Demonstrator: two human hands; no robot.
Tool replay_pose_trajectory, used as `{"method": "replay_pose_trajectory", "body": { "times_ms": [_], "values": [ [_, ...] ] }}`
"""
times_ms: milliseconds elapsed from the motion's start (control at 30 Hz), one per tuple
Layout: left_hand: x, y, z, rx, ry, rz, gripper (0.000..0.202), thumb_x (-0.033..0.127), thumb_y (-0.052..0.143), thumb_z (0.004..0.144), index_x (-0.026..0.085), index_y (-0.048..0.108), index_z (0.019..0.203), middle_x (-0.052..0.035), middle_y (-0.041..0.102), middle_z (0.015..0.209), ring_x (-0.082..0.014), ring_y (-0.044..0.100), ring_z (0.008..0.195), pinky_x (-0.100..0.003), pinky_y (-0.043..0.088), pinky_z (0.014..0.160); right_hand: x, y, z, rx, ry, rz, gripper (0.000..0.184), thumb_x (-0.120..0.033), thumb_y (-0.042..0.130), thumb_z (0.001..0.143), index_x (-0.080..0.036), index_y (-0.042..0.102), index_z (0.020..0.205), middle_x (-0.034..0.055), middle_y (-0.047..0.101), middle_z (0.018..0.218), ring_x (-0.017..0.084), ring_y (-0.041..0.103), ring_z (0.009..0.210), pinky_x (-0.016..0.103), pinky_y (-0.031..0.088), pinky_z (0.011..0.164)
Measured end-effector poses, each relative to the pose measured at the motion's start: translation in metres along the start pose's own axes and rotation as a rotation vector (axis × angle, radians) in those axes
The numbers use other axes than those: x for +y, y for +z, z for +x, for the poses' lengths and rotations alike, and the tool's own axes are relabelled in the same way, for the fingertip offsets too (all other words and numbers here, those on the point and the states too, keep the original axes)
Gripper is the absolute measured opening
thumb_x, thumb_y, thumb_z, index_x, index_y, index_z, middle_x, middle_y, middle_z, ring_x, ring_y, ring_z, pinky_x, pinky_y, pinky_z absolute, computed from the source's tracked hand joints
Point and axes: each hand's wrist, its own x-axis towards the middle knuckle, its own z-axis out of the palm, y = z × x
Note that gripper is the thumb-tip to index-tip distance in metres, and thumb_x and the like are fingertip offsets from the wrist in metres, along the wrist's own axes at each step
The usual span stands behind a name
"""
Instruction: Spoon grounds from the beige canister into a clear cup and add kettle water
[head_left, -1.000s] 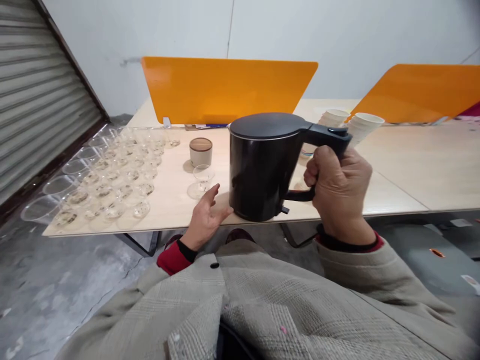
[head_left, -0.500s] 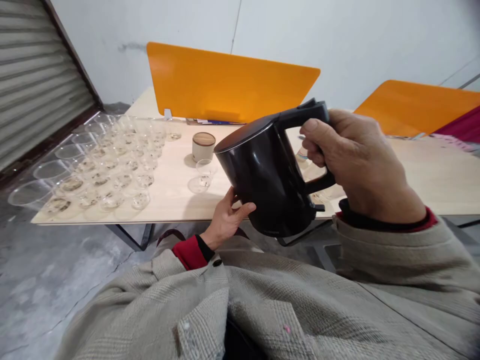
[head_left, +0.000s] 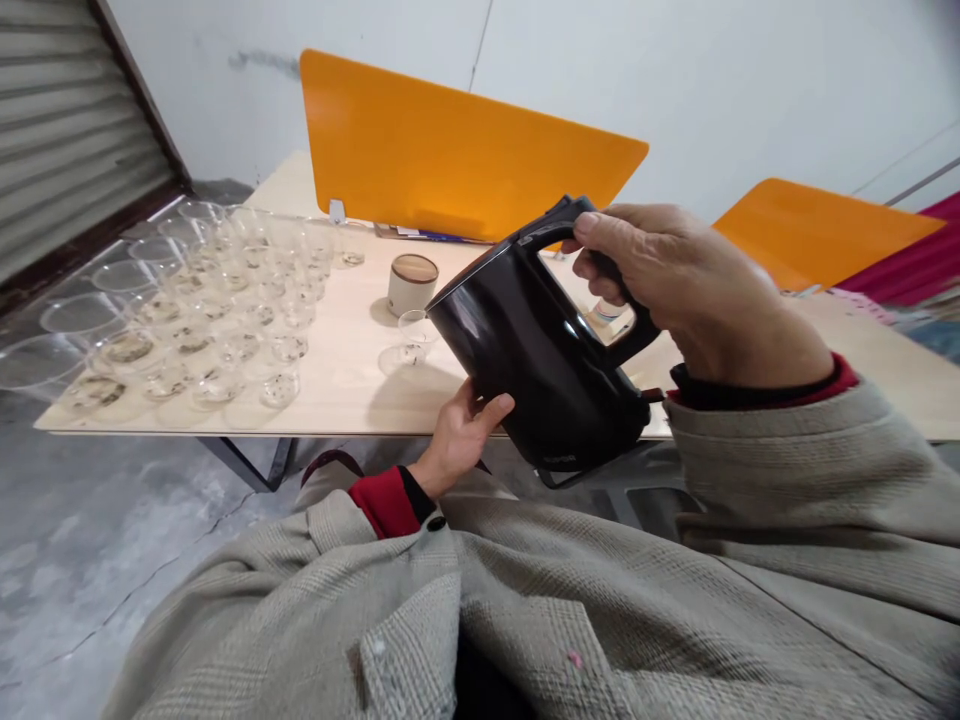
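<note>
A black electric kettle (head_left: pixel 532 350) hangs tilted to the left, lifted off the table's near edge. My right hand (head_left: pixel 675 280) is wrapped round its handle. My left hand (head_left: pixel 461 435) rests against the kettle's lower left side, fingers partly spread on the body. Just ahead of the spout stands a small clear glass (head_left: pixel 412 335) on the wooden table (head_left: pixel 352 385), with a beige jar with a brown lid (head_left: pixel 411 283) behind it.
Several clear cups (head_left: pixel 195 320) with dark bits at the bottom stand in rows across the table's left part. Orange dividers (head_left: pixel 457 150) rise behind. A roller shutter (head_left: pixel 67 130) fills the left. Concrete floor lies below.
The kettle was lifted off the table and tilted leftward, spout toward the small glass. My left hand went from the table edge to the kettle's lower side.
</note>
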Motion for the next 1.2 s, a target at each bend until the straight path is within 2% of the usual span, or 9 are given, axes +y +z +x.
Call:
{"method": "replay_pose_trajectory", "body": {
  "times_ms": [200, 367, 567, 833, 1067, 1200],
  "values": [
    [0.004, 0.003, -0.002, 0.007, -0.019, -0.056, 0.087, 0.075, 0.087, 0.075, 0.017, 0.066, 0.135, -0.0162, 0.071, 0.147, -0.0376, 0.066, 0.136, -0.053, 0.059, 0.112, -0.007, 0.004, 0.011, -0.067, 0.013, -0.122, 0.039, -0.017, 0.051, 0.108, -0.02, 0.056, 0.07, -0.0032, 0.049, 0.062, 0.007, 0.04, 0.049, 0.022, 0.028, 0.045],
    [0.006, 0.004, -0.002, 0.01, -0.043, -0.103, 0.084, 0.074, 0.088, 0.076, 0.016, 0.066, 0.133, -0.0175, 0.073, 0.144, -0.0394, 0.069, 0.13, -0.055, 0.063, 0.104, -0.015, 0.009, 0.018, -0.087, 0.039, -0.193, 0.041, -0.017, 0.05, 0.108, -0.021, 0.056, 0.068, -0.0037, 0.048, 0.059, 0.007, 0.04, 0.048, 0.024, 0.029, 0.045],
    [0.007, 0.004, -0.002, 0.011, -0.037, -0.131, 0.082, 0.072, 0.089, 0.075, 0.016, 0.067, 0.131, -0.0173, 0.071, 0.147, -0.0393, 0.066, 0.136, -0.054, 0.061, 0.109, -0.018, 0.012, 0.019, -0.081, 0.081, -0.227, 0.041, -0.016, 0.049, 0.108, -0.021, 0.055, 0.068, -0.0045, 0.048, 0.058, 0.007, 0.039, 0.046, 0.025, 0.027, 0.044],
    [0.009, 0.006, -0.005, -0.005, -0.054, -0.12, 0.087, 0.075, 0.087, 0.076, 0.017, 0.066, 0.137, -0.0165, 0.072, 0.145, -0.0387, 0.067, 0.133, -0.056, 0.061, 0.108, -0.026, 0.015, 0.017, -0.078, 0.084, -0.267, 0.042, -0.012, 0.049, 0.107, -0.021, 0.052, 0.065, -0.0061, 0.045, 0.057, 0.005, 0.036, 0.044, 0.023, 0.027, 0.043],
    [0.008, 0.006, -0.005, -0.018, -0.04, -0.131, 0.083, 0.073, 0.085, 0.079, 0.018, 0.066, 0.138, -0.0165, 0.069, 0.15, -0.0382, 0.065, 0.138, -0.055, 0.06, 0.111, -0.021, 0.014, 0.022, -0.097, 0.038, -0.233, 0.041, -0.012, 0.054, 0.103, -0.021, 0.054, 0.063, -0.0055, 0.046, 0.051, 0.006, 0.037, 0.042, 0.02, 0.026, 0.038],
    [0.005, 0.003, -0.004, -0.02, -0.041, -0.112, 0.085, 0.073, 0.086, 0.078, 0.019, 0.065, 0.14, -0.016, 0.071, 0.148, -0.0376, 0.067, 0.134, -0.053, 0.061, 0.108, -0.014, 0.01, 0.016, -0.078, 0.026, -0.161, 0.037, -0.014, 0.053, 0.104, -0.02, 0.057, 0.067, -0.0037, 0.049, 0.058, 0.005, 0.039, 0.046, 0.019, 0.027, 0.04]
  ]
}}
